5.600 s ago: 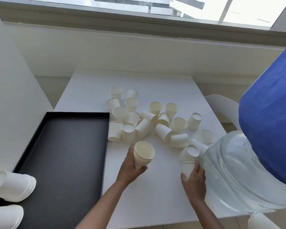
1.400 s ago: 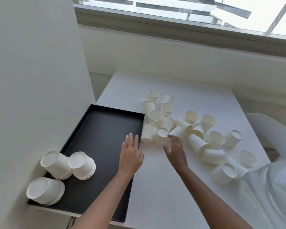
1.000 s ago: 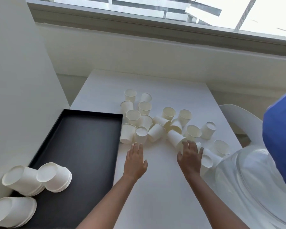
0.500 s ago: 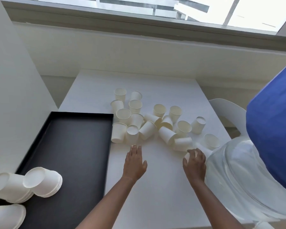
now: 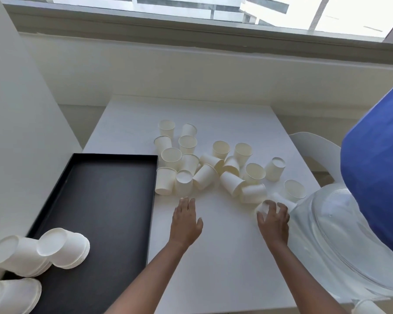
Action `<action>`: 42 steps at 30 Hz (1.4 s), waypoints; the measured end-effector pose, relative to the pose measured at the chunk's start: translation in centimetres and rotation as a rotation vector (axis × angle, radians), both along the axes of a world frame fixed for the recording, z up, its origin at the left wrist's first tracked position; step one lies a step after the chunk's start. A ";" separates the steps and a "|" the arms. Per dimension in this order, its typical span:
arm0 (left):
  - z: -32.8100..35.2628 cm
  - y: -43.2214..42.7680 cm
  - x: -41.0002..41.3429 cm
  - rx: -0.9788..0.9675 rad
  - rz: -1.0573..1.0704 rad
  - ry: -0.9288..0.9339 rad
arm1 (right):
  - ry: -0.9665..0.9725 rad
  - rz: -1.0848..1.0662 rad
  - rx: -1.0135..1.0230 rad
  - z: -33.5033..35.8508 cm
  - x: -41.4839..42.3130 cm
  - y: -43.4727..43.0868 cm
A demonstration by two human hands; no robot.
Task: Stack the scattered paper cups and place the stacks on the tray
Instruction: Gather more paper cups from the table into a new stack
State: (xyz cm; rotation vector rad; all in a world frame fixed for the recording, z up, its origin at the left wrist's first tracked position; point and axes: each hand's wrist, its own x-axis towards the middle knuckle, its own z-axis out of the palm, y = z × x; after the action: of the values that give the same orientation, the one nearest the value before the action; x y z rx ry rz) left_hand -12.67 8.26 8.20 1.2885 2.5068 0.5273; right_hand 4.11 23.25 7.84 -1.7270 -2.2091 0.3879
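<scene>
The right hand [image 5: 273, 220] curls its fingers round a small white paper cup [image 5: 264, 206], blurred, at the right of centre, beside a large clear plastic jug [image 5: 340, 241]. The left hand [image 5: 185, 220] is released, fingers straight, flat over the white table [image 5: 213, 268]. Just above it, mid-frame, lie the scattered white paper cups [image 5: 205, 175], some upright, some tipped. Three nested cup stacks [image 5: 63, 250] lie on their sides at the lower-left end of the flat black rectangular tray [image 5: 104, 200].
</scene>
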 end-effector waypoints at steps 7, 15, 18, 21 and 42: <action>0.4 0.3 0.8 0.131 0.014 -0.156 | 0.274 -0.017 -0.062 0.6 -0.5 -1.2; 1.8 1.1 1.8 0.310 0.262 -1.078 | 0.730 -0.119 -0.365 3.1 -2.9 -3.2; 1.8 0.8 2.0 0.389 0.245 -1.407 | 1.160 -0.260 -0.678 4.2 -4.1 -4.1; 1.4 0.8 2.3 0.486 0.269 -1.515 | 1.443 -0.397 -0.982 4.6 -4.8 -5.0; 1.1 0.8 1.0 0.715 0.462 -1.124 | 0.552 -0.320 -0.220 2.3 -2.2 -0.8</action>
State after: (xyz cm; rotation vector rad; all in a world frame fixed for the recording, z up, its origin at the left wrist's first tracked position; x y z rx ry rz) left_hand -11.62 9.02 9.26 0.2720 1.6028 1.7533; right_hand 1.87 22.48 10.15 -1.7684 -1.5209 0.9241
